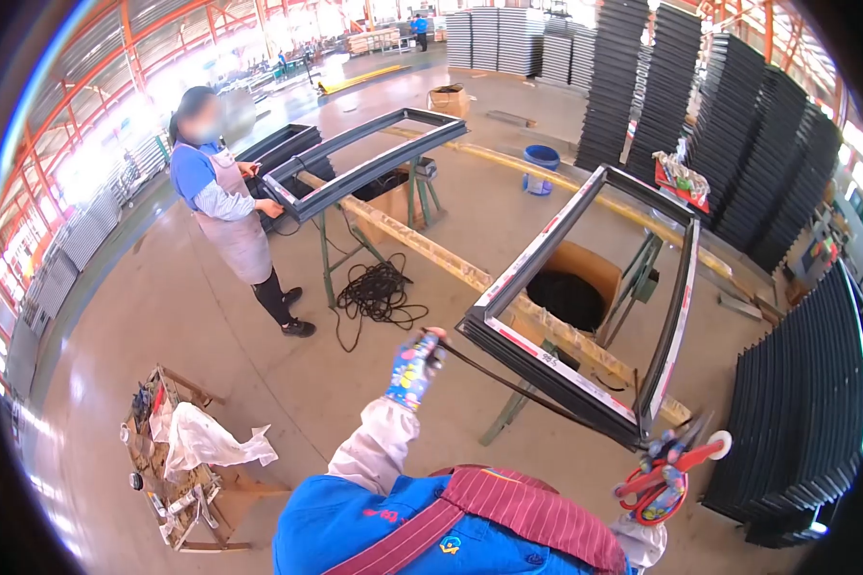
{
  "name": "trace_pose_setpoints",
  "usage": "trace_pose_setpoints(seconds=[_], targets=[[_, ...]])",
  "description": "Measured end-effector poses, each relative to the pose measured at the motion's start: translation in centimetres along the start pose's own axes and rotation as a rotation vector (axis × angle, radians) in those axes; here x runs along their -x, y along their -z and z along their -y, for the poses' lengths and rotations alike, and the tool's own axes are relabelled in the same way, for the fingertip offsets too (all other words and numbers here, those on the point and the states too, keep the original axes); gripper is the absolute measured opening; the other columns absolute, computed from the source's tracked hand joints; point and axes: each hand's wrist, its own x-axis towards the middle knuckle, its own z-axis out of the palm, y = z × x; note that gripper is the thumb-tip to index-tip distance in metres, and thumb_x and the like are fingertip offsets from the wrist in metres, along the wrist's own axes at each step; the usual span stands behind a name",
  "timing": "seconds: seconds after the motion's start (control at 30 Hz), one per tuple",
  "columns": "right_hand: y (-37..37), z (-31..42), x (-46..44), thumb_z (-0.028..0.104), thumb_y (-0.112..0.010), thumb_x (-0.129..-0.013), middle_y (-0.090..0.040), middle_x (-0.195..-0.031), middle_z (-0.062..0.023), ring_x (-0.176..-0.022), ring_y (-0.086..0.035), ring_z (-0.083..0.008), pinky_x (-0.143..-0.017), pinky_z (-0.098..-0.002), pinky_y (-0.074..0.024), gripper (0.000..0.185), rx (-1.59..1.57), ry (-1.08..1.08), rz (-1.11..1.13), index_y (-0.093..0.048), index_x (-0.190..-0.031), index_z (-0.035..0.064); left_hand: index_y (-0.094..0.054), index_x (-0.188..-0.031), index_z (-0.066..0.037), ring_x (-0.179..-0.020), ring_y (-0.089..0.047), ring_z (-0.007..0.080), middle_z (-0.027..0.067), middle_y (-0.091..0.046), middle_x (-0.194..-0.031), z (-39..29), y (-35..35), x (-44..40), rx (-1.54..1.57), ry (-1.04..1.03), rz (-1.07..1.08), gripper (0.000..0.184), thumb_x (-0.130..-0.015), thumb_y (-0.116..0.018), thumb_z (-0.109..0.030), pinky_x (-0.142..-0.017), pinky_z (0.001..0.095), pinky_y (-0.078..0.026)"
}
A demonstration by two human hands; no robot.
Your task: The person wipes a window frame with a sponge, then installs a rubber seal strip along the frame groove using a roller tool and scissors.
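Note:
My left hand (417, 369), in a patterned glove, is closed on a black rubber strip (508, 385) and holds it out to the left of the near frame. The strip runs to the near corner of a dark rectangular frame (566, 372) with white and red tape, which rests on yellow beams. At that near right corner my right hand (660, 484), also gloved, is wrapped round a red-handled tool (676, 470). The tool's jaws are close to the frame's corner; whether they touch it is unclear.
A co-worker (222, 192) stands at a second frame (374, 158) on the left. Coiled black strip (379, 292) lies on the floor. A cluttered cart (187, 470) stands at lower left, a blue bucket (540, 171) behind, stacked dark frames (796, 412) at right.

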Motion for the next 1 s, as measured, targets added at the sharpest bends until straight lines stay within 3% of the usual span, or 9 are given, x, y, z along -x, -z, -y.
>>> trace_pose_setpoints(seconds=[0.13,0.2,0.23,0.27,0.33,0.47,0.53,0.77,1.0], targets=[[7.1,6.4,-0.5,0.006,-0.056,-0.077,-0.048,-0.121,-0.0116,-0.096,-0.05,-0.0178,-0.065,-0.0279,-0.0494,0.019,-0.093,0.056,0.02,-0.051,-0.095,0.0063,-0.062,-0.094,-0.008,-0.06,-0.051,0.0047,-0.0002,-0.059,-0.078,-2.6,5.0,-0.9,0.337,-0.2,-0.152,0.011,-0.093,-0.055,-0.016,-0.05,0.0169,-0.04],[8.4,10.3,0.0,0.012,-0.059,-0.082,-0.051,-0.114,-0.0117,-0.088,-0.053,-0.0183,-0.07,-0.0303,-0.0497,0.025,0.019,0.104,0.001,-0.052,-0.103,0.0034,-0.062,-0.102,-0.005,-0.06,-0.05,0.0048,0.0005,-0.061,-0.079,-1.2,6.9,-3.2,0.304,-0.265,-0.275,0.014,-0.091,-0.057,-0.013,-0.05,0.0165,-0.039],[8.1,12.0,0.5,0.014,-0.058,-0.082,-0.051,-0.113,-0.0118,-0.087,-0.053,-0.0181,-0.07,-0.0292,-0.049,0.026,0.131,0.078,-0.18,-0.051,-0.105,0.0029,-0.062,-0.105,-0.005,-0.059,-0.049,0.0046,0.0008,-0.06,-0.079,-0.4,5.2,-3.0,0.132,-0.257,-0.304,0.016,-0.09,-0.057,-0.011,-0.05,0.0169,-0.037],[8.2,13.2,1.8,0.015,-0.057,-0.083,-0.051,-0.112,-0.0118,-0.087,-0.054,-0.0179,-0.07,-0.0281,-0.0484,0.027,0.25,0.036,-0.364,-0.051,-0.106,0.0023,-0.062,-0.106,-0.005,-0.059,-0.047,0.0041,0.0002,-0.059,-0.078,1.1,3.5,-2.6,0.059,-0.232,-0.268,0.017,-0.09,-0.057,-0.01,-0.049,0.0176,-0.035],[17.8,16.3,3.7,0.018,-0.056,-0.084,-0.053,-0.116,-0.0137,-0.088,-0.054,-0.0186,-0.07,-0.0284,-0.0473,0.035,0.365,0.083,-0.198,-0.049,-0.113,-0.0002,-0.058,-0.113,-0.007,-0.062,-0.05,0.0042,-0.0011,-0.056,-0.076,5.6,0.8,-2.0,-0.077,-0.16,-0.202,0.024,-0.089,-0.057,-0.008,-0.051,0.0171,-0.037],[21.8,23.4,9.2,0.024,-0.05,-0.088,-0.05,-0.125,-0.0164,-0.097,-0.054,-0.0219,-0.081,-0.0331,-0.0452,0.05,0.536,0.212,-0.638,-0.04,-0.129,-0.0032,-0.059,-0.105,-0.012,-0.06,-0.056,0.0085,0.0044,-0.062,-0.078,18.0,-2.2,-2.6,-0.099,0.034,-0.044,0.017,-0.088,-0.061,-0.014,-0.051,0.0211,-0.044],[21.5,25.5,11.1,0.026,-0.05,-0.088,-0.051,-0.121,-0.0136,-0.098,-0.051,-0.0199,-0.087,-0.033,-0.0412,0.053,0.411,0.296,-0.634,-0.04,-0.131,-0.0039,-0.061,-0.103,-0.011,-0.066,-0.061,0.0099,0.0048,-0.065,-0.082,21.1,-5.0,-1.6,-0.33,0.097,-0.069,0.017,-0.087,-0.063,-0.018,-0.053,0.0235,-0.048],[18.8,23.8,10.1,0.023,-0.053,-0.085,-0.047,-0.111,-0.0079,-0.09,-0.044,-0.0158,-0.084,-0.0305,-0.0367,0.053,0.468,0.301,-0.434,-0.042,-0.129,-0.0047,-0.068,-0.092,-0.01,-0.057,-0.051,0.007,-0.0013,-0.06,-0.073,29.8,-5.5,-4.9,-0.38,-0.003,-0.315,0.011,-0.081,-0.068,-0.012,-0.048,0.0228,-0.041],[20.9,23.1,9.7,0.021,-0.053,-0.085,-0.048,-0.113,-0.0086,-0.09,-0.045,-0.0161,-0.084,-0.0302,-0.0367,0.052,0.383,0.225,-0.465,-0.042,-0.129,-0.005,-0.065,-0.089,-0.009,-0.054,-0.05,0.0074,-0.0015,-0.058,-0.072,32.0,-6.5,-6.0,-0.411,-0.042,-0.418,0.008,-0.081,-0.067,-0.01,-0.047,0.0226,-0.042]])
